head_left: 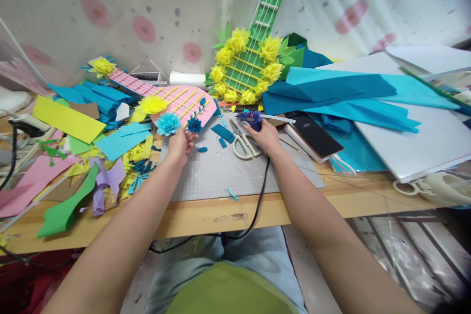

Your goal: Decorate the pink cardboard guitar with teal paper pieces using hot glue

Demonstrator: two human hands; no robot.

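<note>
A pink paper guitar (193, 96) lies at the back left, decorated with a yellow paper flower (152, 104), a light blue paper flower (168, 123) and a dark blue paper flower (194, 124). At its lower edge, right by the two blue flowers, is my left hand (179, 146) with curled fingers; what they pinch is hidden. My right hand (265, 136) is wrapped round a dark blue hot glue gun (250, 117), with a glue stick (277, 118) poking out of its back. White-handled scissors (243, 146) lie open on the grey cutting mat (209, 176), beside my right hand.
A green paper guitar (245, 71) ringed with yellow flowers leans against the back curtain. Paper scraps (138, 154) crowd the left. At right lie a phone (314, 132), blue crepe paper (331, 91) and white boards (419, 137). A black cord (262, 196) hangs over the table's front edge.
</note>
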